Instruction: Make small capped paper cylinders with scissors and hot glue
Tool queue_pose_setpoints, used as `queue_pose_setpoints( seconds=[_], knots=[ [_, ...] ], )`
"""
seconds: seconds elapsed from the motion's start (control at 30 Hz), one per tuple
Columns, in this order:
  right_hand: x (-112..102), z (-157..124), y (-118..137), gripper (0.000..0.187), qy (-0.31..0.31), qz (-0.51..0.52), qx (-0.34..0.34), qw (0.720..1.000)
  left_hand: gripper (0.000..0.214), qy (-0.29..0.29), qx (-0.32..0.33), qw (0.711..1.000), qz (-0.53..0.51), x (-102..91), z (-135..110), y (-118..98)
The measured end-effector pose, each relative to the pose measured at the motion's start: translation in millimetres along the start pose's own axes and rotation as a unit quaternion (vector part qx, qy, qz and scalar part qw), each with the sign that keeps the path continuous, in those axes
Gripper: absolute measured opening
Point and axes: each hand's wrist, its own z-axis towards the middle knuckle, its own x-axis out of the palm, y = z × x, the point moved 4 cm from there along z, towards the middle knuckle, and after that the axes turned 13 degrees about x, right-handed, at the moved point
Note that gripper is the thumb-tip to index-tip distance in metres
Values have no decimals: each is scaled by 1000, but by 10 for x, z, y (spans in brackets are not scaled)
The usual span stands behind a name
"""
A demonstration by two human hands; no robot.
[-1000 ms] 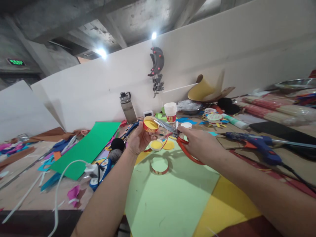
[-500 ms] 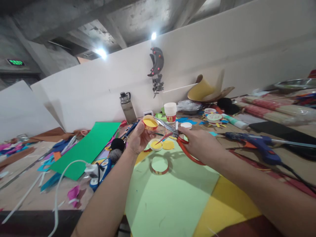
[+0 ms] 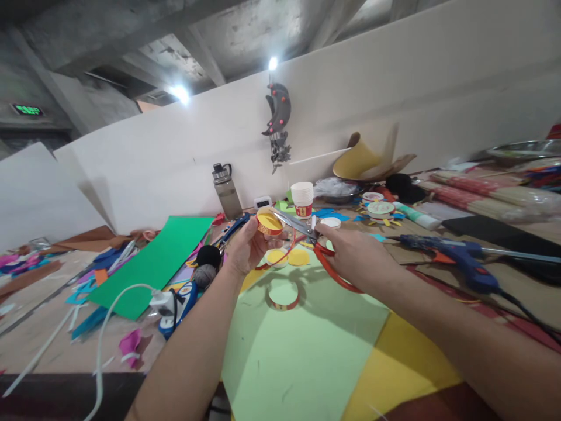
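My left hand [image 3: 248,248] holds up a short piece of paper cup [image 3: 269,223], yellow inside with a red printed band. My right hand [image 3: 354,252] grips red-handled scissors [image 3: 302,229], whose steel blades meet the cup's rim. A thin red paper strip [image 3: 287,250] curls down from the cut. Below my hands a cut paper ring [image 3: 283,294] lies on a light green sheet [image 3: 302,351], and a small yellow-bottomed cup piece [image 3: 277,257] sits near a yellow disc [image 3: 299,258].
A blue glue gun [image 3: 456,257] lies to the right with its cord. A stack of paper cups [image 3: 302,199], a water bottle [image 3: 227,191], a green foam sheet [image 3: 153,263], a power strip [image 3: 169,301] and coloured scraps crowd the table. A white partition [image 3: 394,88] stands behind.
The cup piece in my left hand has turned slightly as the scissors cut. The trimmed red strip hangs lower and longer. Both arms have stayed in the same place.
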Motion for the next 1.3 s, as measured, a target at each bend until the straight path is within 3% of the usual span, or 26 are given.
queue_pose_setpoints(
  seconds=[0.2,0.57,0.97,1.3],
  knots=[
    [13,3,-10,48,-7,7,-2,1000,41,-45,15,999,-15,42,12,-21],
    [-17,-15,1,47,-10,23,-7,1000,39,-21,21,999,-13,8,37,-59],
    [6,-8,12,50,-8,11,-22,1000,42,1,-16,1000,3,10,16,-28],
    [35,9,-27,44,-16,4,-13,1000,53,-40,-19,999,2,26,21,-54]
  ],
)
